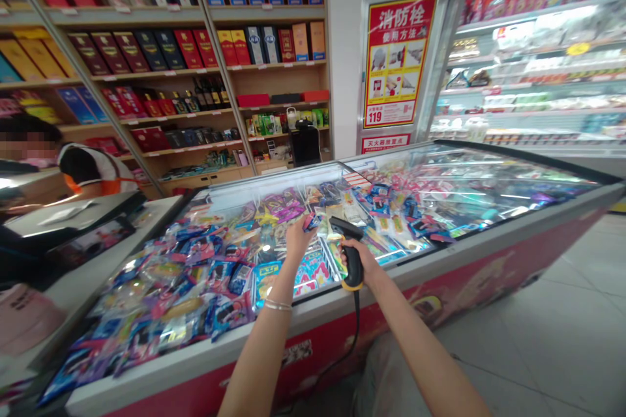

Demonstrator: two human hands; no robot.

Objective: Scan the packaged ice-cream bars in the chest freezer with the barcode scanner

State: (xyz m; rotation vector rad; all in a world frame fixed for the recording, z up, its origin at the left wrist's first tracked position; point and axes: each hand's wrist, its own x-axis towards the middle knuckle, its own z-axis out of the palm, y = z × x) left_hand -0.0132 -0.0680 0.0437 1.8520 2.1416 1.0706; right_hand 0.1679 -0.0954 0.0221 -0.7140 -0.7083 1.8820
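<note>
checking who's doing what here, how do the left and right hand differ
The left hand pinches a small bright packet at its fingertips, while the right hand wraps around the handle of a black handheld barcode scanner. The left hand has a thin bracelet at the wrist; the right wrist shows none. Both hands reach out over a glass-topped display chest.
</note>
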